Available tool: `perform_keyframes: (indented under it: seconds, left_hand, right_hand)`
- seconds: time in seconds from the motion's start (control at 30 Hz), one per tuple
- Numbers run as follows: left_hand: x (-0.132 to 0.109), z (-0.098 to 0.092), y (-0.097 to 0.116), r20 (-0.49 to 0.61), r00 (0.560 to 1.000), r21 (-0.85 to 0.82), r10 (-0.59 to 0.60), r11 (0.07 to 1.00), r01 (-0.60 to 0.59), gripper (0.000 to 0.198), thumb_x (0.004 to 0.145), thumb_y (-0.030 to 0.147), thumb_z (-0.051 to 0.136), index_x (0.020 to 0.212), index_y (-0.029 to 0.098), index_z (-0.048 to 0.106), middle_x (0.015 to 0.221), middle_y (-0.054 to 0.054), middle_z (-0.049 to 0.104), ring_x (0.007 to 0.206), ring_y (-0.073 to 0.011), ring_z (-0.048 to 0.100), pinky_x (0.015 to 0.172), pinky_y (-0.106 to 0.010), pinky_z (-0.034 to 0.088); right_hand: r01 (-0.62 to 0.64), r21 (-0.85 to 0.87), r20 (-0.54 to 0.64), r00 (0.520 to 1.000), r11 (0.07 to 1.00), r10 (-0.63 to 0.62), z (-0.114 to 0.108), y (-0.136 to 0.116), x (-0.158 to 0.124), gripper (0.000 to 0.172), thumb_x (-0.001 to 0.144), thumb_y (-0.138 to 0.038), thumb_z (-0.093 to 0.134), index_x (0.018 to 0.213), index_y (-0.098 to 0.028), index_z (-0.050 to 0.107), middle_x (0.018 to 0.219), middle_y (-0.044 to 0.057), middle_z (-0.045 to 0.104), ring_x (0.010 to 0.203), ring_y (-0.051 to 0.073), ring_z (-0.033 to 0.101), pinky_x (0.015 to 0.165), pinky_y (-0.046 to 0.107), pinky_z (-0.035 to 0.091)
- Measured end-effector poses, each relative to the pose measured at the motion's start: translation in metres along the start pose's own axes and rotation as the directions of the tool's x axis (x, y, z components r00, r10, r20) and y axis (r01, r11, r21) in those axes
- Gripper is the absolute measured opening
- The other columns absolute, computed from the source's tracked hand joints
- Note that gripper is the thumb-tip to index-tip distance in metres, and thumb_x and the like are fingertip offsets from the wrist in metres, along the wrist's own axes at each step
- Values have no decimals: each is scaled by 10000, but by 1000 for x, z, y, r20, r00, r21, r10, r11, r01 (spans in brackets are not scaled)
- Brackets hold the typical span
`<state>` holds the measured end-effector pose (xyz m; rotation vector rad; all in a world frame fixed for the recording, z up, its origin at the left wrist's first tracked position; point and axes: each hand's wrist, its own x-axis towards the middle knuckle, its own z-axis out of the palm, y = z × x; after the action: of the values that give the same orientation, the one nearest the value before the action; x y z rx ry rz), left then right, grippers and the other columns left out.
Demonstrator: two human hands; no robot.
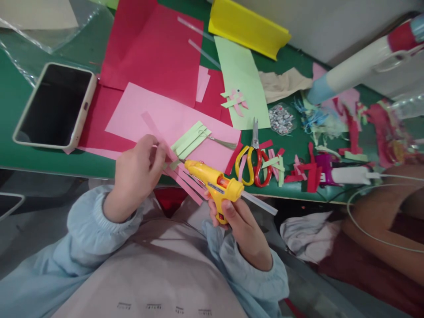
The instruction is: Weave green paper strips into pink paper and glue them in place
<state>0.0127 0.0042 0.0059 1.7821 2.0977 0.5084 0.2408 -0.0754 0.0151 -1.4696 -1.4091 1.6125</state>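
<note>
Holding yellow glue gun (212, 176) in right hand (243, 223), over the near edge of the green table (33, 159); clamping around the handle (220, 205), with the thumb lying across it. Pointing the nozzle (185, 162) left, at the pink strips (187, 183), just beside the near end of the pale green paper (192, 139). Pinching a pink strip in left hand (139, 170), bringing thumb and forefinger together left of the nozzle. Probably handling as light, rigid plastic, maybe pulling a bit backward with the clear glue stick (260, 203) poking out to the right. Possibly running hot at the tip, so wanting a hold on the handle only. Judging the strips as thin, soft and nearly weightless: likely creasing or tearing under a hard tug, so better taking by an end, away from the nozzle. On writing: showing a dark label (217, 187) on the gun's side, too small for reading; making out nothing on the red switch (221, 216) either. Carrying small dark print (179, 308) across the apron (165, 265), too blurred for reading. Finding no readable brand on the phone (54, 106) at left or the scissors (255, 143) at right.
</note>
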Motion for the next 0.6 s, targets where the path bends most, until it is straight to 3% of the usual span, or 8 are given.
perform_keyframes:
  seconds: [0.13, 0.4, 0.6]
  left_hand:
    - [0, 0, 0, 29, 1000, -23, 9, 1000, -8, 291, 972, 452, 389, 930, 231, 575, 702, -22, 688, 641, -200, 619, 595, -308, 363]
    - [1, 0, 2, 20, 1000, -2, -20, 1000, 20, 240, 948, 424, 426, 908, 237, 572, 677, -9, 668, 635, -191, 612, 584, -289, 361]
    - [1, 2, 0, 4, 1000, 31, -3, 1000, 3, 291, 954, 447, 381, 923, 225, 566, 683, -5, 669, 601, -177, 590, 563, -274, 346]
  right_hand:
    - [-36, 232, 17, 999, 972, 33, -3, -1, -2, 449, 991, -590, 422, 798, -207, 554, 689, 10, 518, 566, 125, 415, 498, 288, 313]
    - [-1, 378, -10, 1000, 926, 5, -4, 0, -3, 410, 972, -586, 476, 990, -212, 643, 732, 23, 551, 569, 123, 447, 475, 280, 293]
    - [58, 432, -30, 998, 900, -50, -5, -2, -5, 486, 944, -634, 483, 1024, -189, 660, 842, 59, 559, 583, 123, 470, 484, 296, 287]
